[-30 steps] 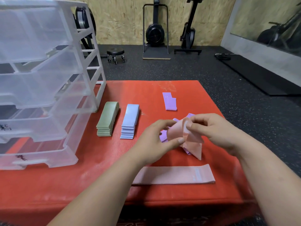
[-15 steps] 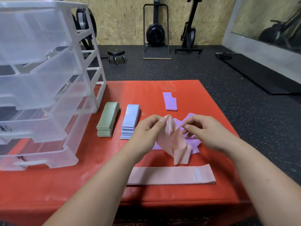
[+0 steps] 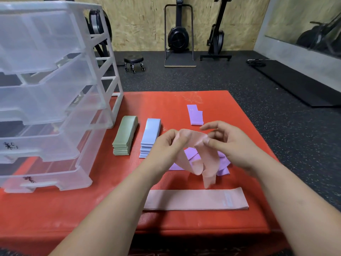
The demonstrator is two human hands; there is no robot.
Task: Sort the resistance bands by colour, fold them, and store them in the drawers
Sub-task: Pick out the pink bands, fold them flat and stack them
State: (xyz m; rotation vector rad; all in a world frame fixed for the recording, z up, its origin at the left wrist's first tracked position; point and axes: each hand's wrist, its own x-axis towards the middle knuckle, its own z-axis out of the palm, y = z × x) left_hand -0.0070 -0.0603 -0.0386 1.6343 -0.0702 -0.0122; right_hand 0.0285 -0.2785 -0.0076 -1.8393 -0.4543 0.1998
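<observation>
Two pink bands (image 3: 195, 139) (image 3: 195, 200), one green stack (image 3: 125, 137), one blue stack (image 3: 150, 137), one purple heap (image 3: 191, 153), one drawer unit (image 3: 55, 89)

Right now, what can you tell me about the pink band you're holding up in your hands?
The pink band is a pale pink loop of soft, matte, stretchy-looking fabric. It is not folded yet: it is twisted and droops in loose loops. The left hand pinches one end of its top stretch and the right hand pinches the other. It hangs in the air above the purple bands on the red mat, its lowest end dangling near the flat pink band.
</observation>
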